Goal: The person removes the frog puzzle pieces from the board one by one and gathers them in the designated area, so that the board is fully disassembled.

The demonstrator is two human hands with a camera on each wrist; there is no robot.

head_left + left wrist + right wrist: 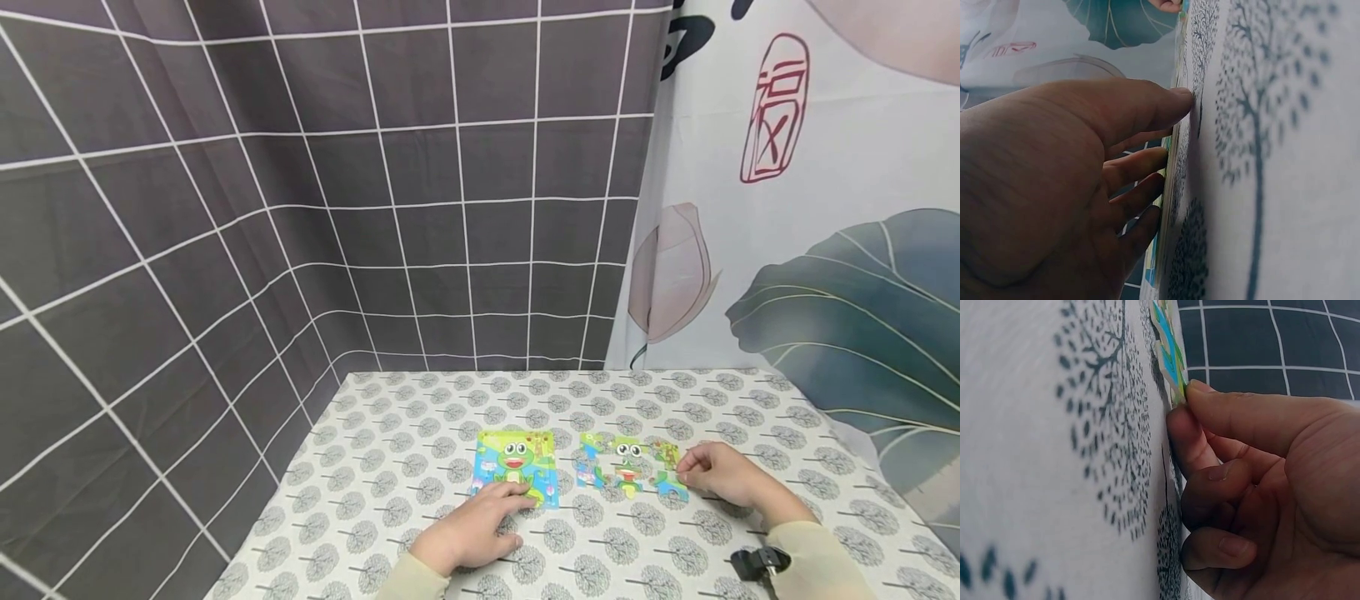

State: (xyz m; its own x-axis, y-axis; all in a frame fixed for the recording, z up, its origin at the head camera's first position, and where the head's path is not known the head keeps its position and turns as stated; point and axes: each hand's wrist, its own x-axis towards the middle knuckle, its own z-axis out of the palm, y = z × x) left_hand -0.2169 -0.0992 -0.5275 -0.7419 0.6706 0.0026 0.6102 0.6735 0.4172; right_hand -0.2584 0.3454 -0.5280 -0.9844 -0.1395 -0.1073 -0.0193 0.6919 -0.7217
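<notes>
A square frog puzzle (517,457), showing a green frog on blue and yellow-green, lies on the table. My left hand (474,527) rests on its lower part with the fingers extended; in the left wrist view the fingertips (1150,181) touch its edge. To the right lie several loose puzzle pieces, among them one with the frog's eyes (628,449) and one with the mouth (627,479). With thumb and index finger, my right hand (722,475) pinches a blue and green puzzle piece (1170,356) at the right end of this group. Its other fingers are curled.
A white cloth with grey tree prints (405,500) covers the table. Behind and to the left hangs a dark curtain with white grid lines (495,233); a leaf-printed curtain (847,333) hangs on the right. A small black device (759,564) sits at my right wrist.
</notes>
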